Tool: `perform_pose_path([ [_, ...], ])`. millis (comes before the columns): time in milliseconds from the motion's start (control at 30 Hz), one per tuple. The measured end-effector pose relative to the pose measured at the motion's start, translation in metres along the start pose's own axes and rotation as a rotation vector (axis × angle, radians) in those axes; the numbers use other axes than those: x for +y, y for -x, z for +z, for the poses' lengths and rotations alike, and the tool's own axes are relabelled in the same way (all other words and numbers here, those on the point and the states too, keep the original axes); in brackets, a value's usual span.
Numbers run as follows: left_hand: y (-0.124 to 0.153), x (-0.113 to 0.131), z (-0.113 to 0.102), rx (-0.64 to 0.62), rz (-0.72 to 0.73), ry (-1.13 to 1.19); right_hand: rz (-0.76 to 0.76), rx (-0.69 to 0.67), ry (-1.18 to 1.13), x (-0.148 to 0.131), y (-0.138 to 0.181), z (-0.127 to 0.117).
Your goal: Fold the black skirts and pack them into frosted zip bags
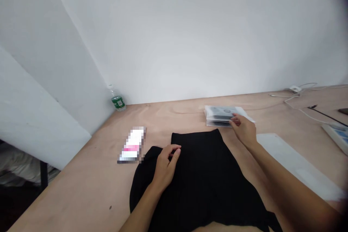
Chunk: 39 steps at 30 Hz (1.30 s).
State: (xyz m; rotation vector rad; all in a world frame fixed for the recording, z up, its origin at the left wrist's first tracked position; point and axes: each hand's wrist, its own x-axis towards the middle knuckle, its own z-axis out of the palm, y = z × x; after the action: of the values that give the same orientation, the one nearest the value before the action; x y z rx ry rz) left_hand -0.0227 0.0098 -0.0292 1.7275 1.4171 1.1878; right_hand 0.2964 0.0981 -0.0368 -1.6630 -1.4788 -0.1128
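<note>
A black garment (pixel 206 177) lies spread on the table in front of me, with a folded-over part bulging at its left. My left hand (pixel 166 165) is over its upper left, fingers loosely bent, with a small gap between thumb and forefinger; no cloth shows between them. Beyond the garment's far edge is a small stack of flat, clear plastic packets (pixel 217 110) with dark contents. My right hand (pixel 243 127) is at the stack's front right, with thumb and forefinger closed on the edge of a packet. Its other fingers are partly hidden.
A phone (pixel 132 145) with a lit, blurred screen lies left of the garment. A plastic bottle (pixel 118 101) stands in the far left corner. At right are a translucent plastic sheet (pixel 293 166), white cables (pixel 295 96) and a white-edged object (pixel 337 137). A wall bounds the table's back.
</note>
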Motion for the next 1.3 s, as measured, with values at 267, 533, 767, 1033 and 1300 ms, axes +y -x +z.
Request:
perform_pose_path([
  [267,-0.023,-0.008,-0.006,0.127,-0.156,-0.136,-0.042,-0.155,0.001,-0.028,0.036,0.001],
  [533,-0.073,-0.017,0.004,0.018,-0.257,-0.405,0.072,-0.301,-0.093,-0.031,0.040,0.022],
  [767,-0.077,-0.029,0.003,-0.042,-0.297,-0.387,0.284,-0.292,-0.348,-0.024,0.036,0.019],
  [1033,-0.081,-0.037,0.008,-0.035,-0.288,-0.277,0.554,-0.394,-0.770,-0.039,0.043,0.001],
  [1300,-0.044,-0.019,-0.017,-0.078,-0.072,-0.200,0.576,-0.480,-0.781,-0.045,0.054,-0.031],
])
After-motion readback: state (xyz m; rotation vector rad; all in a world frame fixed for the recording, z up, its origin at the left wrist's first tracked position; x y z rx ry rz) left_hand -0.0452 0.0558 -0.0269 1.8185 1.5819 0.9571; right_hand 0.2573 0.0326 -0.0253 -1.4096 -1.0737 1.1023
